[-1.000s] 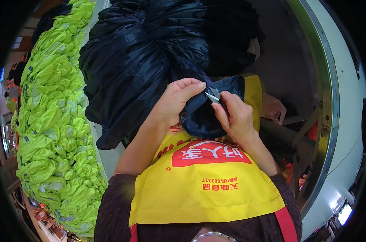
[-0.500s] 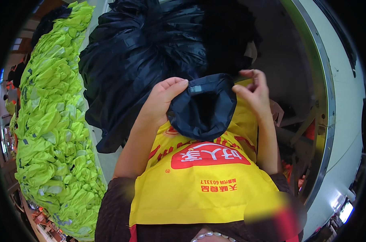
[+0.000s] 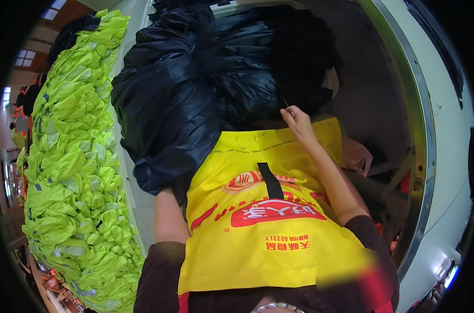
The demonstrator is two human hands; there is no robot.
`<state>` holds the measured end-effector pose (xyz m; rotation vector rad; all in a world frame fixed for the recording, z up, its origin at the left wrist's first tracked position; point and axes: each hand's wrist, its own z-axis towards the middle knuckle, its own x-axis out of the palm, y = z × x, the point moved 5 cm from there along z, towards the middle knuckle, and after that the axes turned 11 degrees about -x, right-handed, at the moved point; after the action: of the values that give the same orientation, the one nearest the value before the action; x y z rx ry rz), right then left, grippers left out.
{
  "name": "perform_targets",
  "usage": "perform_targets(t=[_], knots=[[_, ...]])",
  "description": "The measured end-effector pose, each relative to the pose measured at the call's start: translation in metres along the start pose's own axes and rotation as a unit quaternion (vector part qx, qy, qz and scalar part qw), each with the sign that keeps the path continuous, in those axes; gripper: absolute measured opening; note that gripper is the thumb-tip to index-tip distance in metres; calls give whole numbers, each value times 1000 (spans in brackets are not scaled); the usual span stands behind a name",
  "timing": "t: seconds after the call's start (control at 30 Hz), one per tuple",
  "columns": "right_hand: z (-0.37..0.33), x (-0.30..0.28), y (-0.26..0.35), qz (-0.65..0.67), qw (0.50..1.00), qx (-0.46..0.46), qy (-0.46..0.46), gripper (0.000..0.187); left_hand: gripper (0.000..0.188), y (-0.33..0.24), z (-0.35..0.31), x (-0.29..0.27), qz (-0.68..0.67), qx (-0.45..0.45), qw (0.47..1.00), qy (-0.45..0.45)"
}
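A large heap of shiny black fabric [image 3: 179,78] lies in front of me, falling in folds at the left. My left forearm reaches in under its left fold, and the fabric hides that hand and its fingers. My right hand [image 3: 299,125] is closed at the right, near the heap's front edge. A thin, pale, pointed thing [image 3: 286,103] sticks up from its pinched fingertips, too small to name. Below the heap, a short black strip [image 3: 270,180] rests on my yellow apron [image 3: 284,266].
A long pile of bright yellow-green garments [image 3: 75,172] runs down the left side. At the right, a curved metal edge [image 3: 417,135] borders a pale surface [image 3: 448,156]. Beside my right forearm sits a pinkish bag-like thing [image 3: 357,156], partly in shadow.
The round black fabric opening has left my hands. My left hand has gone under the heap. My right hand has moved left and closed. The black strip now shows on the apron.
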<state>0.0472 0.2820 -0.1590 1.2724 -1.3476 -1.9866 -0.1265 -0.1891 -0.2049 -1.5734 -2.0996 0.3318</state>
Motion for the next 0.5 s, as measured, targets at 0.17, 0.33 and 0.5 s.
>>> perform_targets(t=[0.17, 0.33, 0.5], knots=[[23, 33, -10, -48, 998, -11, 40, 26, 38, 13, 7, -5, 67, -45, 994, 68], [25, 84, -1, 123, 991, 55, 16, 25, 17, -120, -71, -93, 243, 349, 829, -361], [19, 135, 14, 362, 897, 250, 23, 23, 41, -58, -233, 204, 463, 683, 558, -90]])
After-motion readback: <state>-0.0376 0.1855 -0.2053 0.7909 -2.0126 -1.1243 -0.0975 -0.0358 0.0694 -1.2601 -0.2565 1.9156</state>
